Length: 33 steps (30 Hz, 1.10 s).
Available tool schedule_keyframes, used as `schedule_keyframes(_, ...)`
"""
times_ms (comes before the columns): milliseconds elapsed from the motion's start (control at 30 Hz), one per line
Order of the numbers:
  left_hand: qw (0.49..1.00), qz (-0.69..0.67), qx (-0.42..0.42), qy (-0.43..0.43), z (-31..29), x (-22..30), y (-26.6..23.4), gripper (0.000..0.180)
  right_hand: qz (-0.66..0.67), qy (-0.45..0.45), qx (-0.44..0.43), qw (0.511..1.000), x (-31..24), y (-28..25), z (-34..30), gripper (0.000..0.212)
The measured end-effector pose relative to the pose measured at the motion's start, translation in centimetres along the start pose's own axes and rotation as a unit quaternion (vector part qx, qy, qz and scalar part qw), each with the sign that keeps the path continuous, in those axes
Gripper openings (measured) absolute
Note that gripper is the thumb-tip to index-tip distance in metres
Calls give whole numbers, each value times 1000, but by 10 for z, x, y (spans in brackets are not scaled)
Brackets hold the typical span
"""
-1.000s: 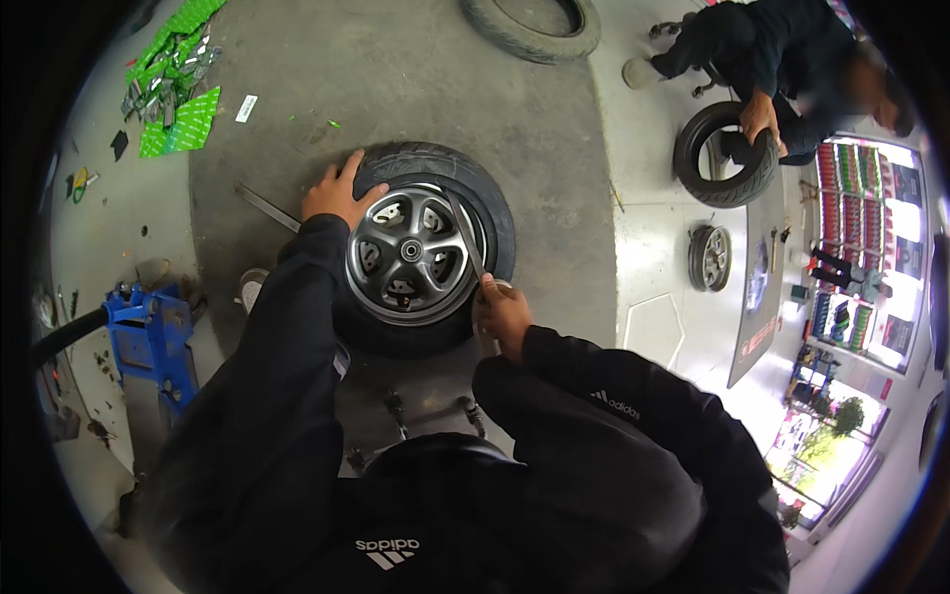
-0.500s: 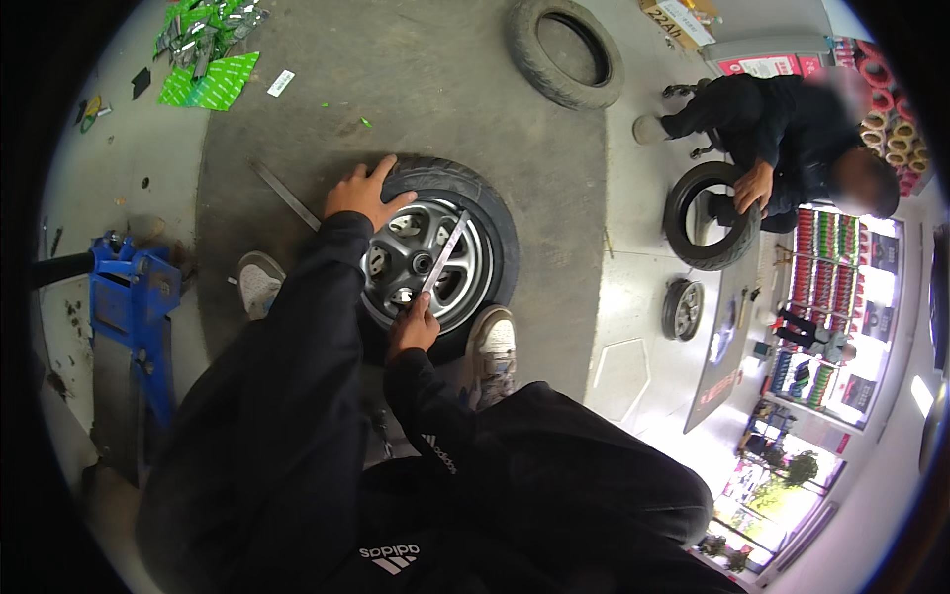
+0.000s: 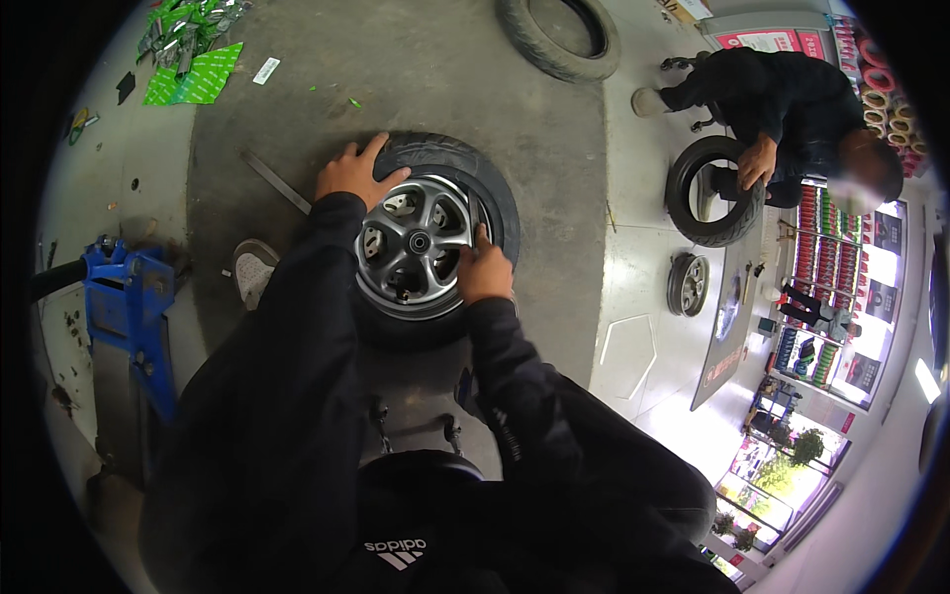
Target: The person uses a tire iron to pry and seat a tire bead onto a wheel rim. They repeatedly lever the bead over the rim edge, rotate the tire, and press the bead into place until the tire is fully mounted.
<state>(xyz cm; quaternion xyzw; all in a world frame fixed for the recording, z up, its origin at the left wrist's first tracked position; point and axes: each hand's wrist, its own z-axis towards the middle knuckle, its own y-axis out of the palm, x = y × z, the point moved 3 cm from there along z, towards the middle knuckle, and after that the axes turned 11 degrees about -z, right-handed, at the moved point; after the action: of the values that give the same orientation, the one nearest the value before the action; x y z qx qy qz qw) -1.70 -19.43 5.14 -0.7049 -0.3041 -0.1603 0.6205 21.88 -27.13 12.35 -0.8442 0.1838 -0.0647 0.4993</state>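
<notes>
A grey spoked wheel rim (image 3: 427, 261) lies flat on the floor with a black tire (image 3: 465, 160) around it. My left hand (image 3: 348, 180) rests on the tire's far left part, thumb and fingers spread, holding nothing. In my right hand (image 3: 487, 274) is a metal tire lever (image 3: 473, 208), gripped near the rim's right side. Its far end sits at the edge between rim and tire; my fingers cover the near part. A second tire lever (image 3: 272, 180) lies on the floor left of the wheel, close to my left wrist.
A blue jack (image 3: 129, 297) stands at the left. Green packaging (image 3: 203, 79) lies far left, and a loose tire (image 3: 569, 49) at the back. To the right, a co-worker's hand (image 3: 757, 161) holds another tire (image 3: 683, 203), near a bare rim (image 3: 688, 285). My shoe (image 3: 253, 272) is beside the wheel.
My right hand has moved right with the tire lever, from across the rim's middle to its right edge, and the lever now points more directly away. My left hand stays on the tire.
</notes>
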Motion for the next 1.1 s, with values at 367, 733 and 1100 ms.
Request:
schedule_keyframes(367,999,-4,-40,37,11,29,-3,98,26,38,-422,905,17,-90,148,5)
schedule_keyframes(733,1000,-2,18,-6,13,4,5,77,-416,-240,75,874,-22,-50,88,23)
schedule_keyframes(1100,999,21,-14,37,17,21,6,87,-491,-390,99,773,-3,-71,124,27)
